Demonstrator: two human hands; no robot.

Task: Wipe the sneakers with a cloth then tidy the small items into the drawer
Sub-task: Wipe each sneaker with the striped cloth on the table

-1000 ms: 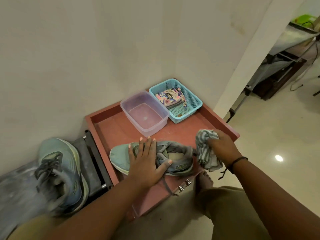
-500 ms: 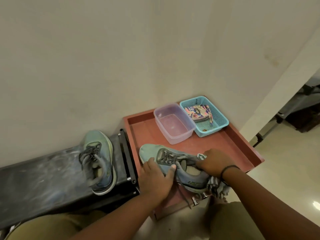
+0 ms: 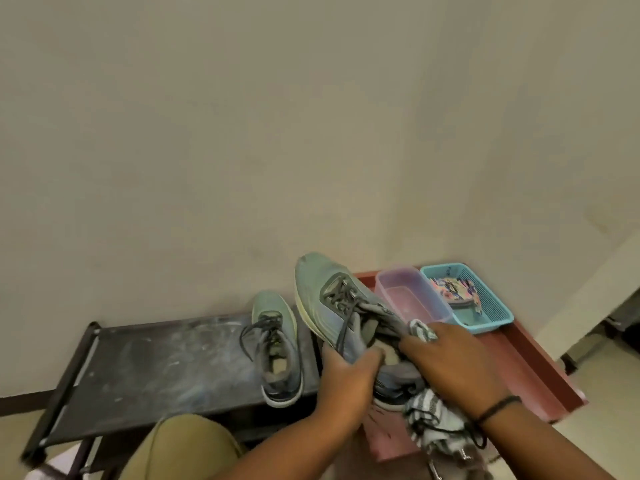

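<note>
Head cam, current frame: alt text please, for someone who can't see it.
A person's left hand grips a green sneaker, toe tilted up, while the right hand presses a striped cloth against its heel. The second sneaker sits on a black rack; a red drawer holds a clear tub and blue basket.

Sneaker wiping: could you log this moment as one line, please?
left hand: grips sneaker | right hand: presses cloth | step: wiping

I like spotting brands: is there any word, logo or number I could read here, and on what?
None can be read.
Held sneaker: no legible mark shows.
Sneaker on the rack: no legible mark either.
Patterned pouch in the blue basket: colourful print, too blurred to read.
</note>
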